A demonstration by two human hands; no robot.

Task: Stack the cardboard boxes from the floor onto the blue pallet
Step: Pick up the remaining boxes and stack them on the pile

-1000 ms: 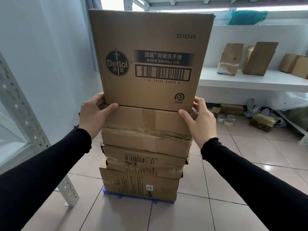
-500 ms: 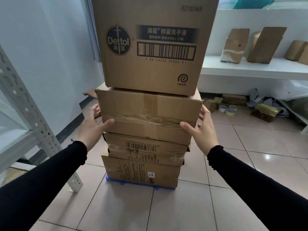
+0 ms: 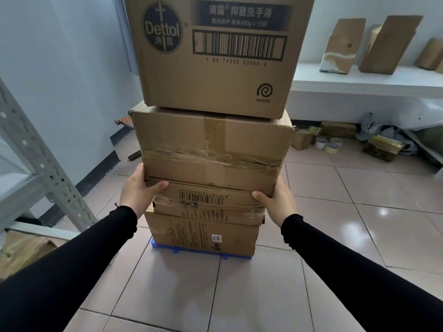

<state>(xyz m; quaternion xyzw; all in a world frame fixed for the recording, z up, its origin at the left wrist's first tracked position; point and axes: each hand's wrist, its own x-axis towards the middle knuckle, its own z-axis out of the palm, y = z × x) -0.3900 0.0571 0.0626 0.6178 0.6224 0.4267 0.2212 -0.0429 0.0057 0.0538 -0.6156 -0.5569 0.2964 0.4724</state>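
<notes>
Four cardboard boxes stand stacked on the blue pallet (image 3: pixel 201 250). The left hand (image 3: pixel 138 188) and right hand (image 3: pixel 278 200) clamp the taped box (image 3: pixel 212 149) (second from top) at its lower corners. Step in hand appears to be squaring the stack; next, nudge it flush above the pallet.

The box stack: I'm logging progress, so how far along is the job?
Done: four boxes sit stacked on the blue pallet, the Dettol box on top. In hand: the left hand and right hand press the lower corners of the taped box beneath it. Left: no loose full boxes show on the nearby floor.
</notes>
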